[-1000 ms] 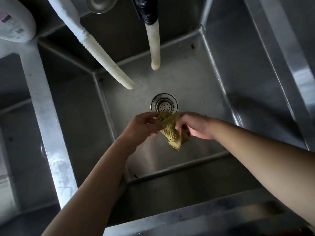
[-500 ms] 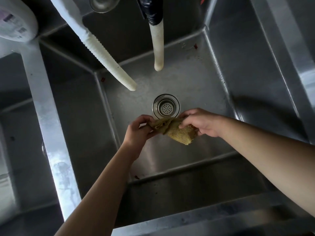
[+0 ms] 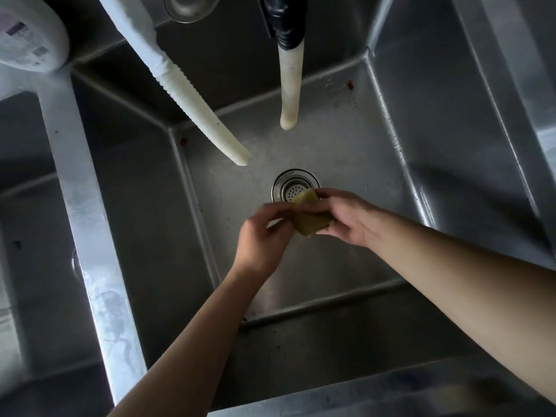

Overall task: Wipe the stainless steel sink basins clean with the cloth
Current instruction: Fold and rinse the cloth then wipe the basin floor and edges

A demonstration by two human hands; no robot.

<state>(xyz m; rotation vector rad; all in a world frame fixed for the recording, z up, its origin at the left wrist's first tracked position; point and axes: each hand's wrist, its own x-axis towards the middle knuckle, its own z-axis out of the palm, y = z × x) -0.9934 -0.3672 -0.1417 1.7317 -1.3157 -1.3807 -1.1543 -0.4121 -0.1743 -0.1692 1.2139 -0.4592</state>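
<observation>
The cloth (image 3: 310,219), yellow-green and bunched into a small wad, sits between my two hands above the floor of the middle basin (image 3: 346,152). It hangs just on the near side of the drain (image 3: 295,185), and one corner overlaps the drain's near rim in this view. My right hand (image 3: 346,219) grips the wad, fingers curled over its top and thumb under it. My left hand (image 3: 264,233) pinches the wad's left edge with curled fingertips. Both forearms reach in from the near edge of the sink.

Beyond the drain, two pale hoses hang over the basin: a ribbed hose (image 3: 192,97) slanting in from the far left, and a straight hose (image 3: 290,88) with a black collar at its top. Small red specks lie in the far corners of the basin. Left of the drain, past a steel divider (image 3: 90,224), lies a second basin (image 3: 39,236). A white bottle (image 3: 28,40) stands at the divider's far end.
</observation>
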